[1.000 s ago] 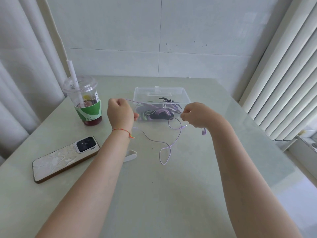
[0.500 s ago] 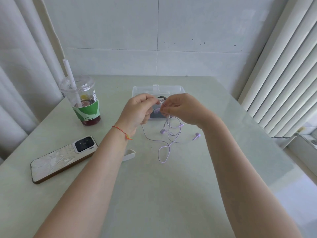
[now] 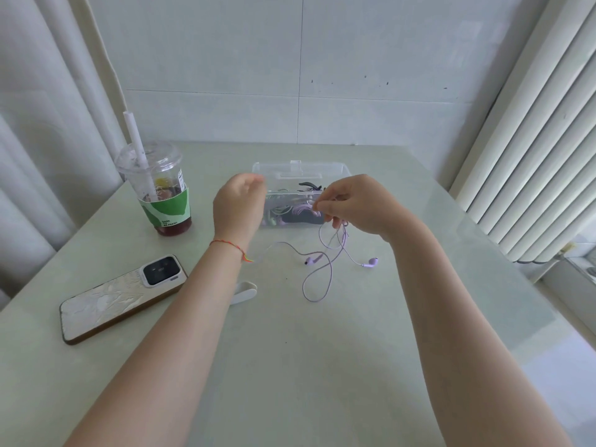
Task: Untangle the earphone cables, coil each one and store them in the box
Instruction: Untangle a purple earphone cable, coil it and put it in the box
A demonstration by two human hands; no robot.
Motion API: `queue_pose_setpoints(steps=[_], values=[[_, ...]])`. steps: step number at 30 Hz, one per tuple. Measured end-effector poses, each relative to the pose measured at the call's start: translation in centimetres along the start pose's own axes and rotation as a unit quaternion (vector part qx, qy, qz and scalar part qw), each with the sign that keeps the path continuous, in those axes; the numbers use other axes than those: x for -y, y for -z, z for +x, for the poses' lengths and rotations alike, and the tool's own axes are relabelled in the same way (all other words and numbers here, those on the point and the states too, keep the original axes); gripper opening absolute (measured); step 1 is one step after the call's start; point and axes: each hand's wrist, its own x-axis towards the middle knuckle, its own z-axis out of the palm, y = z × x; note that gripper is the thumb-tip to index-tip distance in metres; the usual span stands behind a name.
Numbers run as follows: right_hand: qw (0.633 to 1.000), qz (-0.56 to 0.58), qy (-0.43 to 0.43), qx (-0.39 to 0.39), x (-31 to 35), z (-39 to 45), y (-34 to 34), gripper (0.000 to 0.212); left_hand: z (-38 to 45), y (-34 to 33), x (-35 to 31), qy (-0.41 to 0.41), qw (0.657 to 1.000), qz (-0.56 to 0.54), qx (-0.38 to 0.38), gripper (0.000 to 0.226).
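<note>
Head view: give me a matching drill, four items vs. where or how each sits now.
Items:
1. phone
2. cup
3. box
4. purple earphones

States:
A. hanging from the right hand, buds on the table
B. far centre, clear, holding cables
C. lying flat, camera side up, near left
D. upright with a straw, far left

Pairs: 1-C, 2-D, 3-B, 4-A

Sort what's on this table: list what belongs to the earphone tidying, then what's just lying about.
Job:
purple earphones, pinched by the right hand
clear box holding more cables
left hand, blurred

Lying about:
drink cup
phone
small white item by the left forearm
</note>
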Motion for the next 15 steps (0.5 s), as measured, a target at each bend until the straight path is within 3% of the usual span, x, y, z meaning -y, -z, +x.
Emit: queue_pose_setpoints(steps=[2, 4, 7, 10, 15], values=[[1.0, -0.013, 0.005, 0.011, 0.2, -0.1, -0.2, 0.011, -0.4, -0.2, -0.9, -0.052, 0.997, -0.031, 0.055, 0.016], [1.0, -0.009, 0.013, 0.008, 0.4, -0.1, -0.4, 0.011, -1.1, -0.6, -1.6, -0.089, 0.983, 0.016, 0.162, 0.011], [1.0, -0.003, 0.023, -0.003, 0.4, 0.1, -0.6, 0.01, -2.0, -0.8, -1.3, -0.068, 0.953, 0.066, 0.288, 0.031], [1.0, 0.002, 0.009, 0.019, -0.1, 0.2, -0.3, 0.014, -1.9, -0.7, -1.1, -0.038, 0.956, 0.023, 0.289, 0.039], [0.998, 0.027, -0.027, 0.047, 0.0, 0.2, -0.3, 0.027, -1.0, -0.2, -1.4, 0.029, 0.961, -0.181, 0.208, 0.032]])
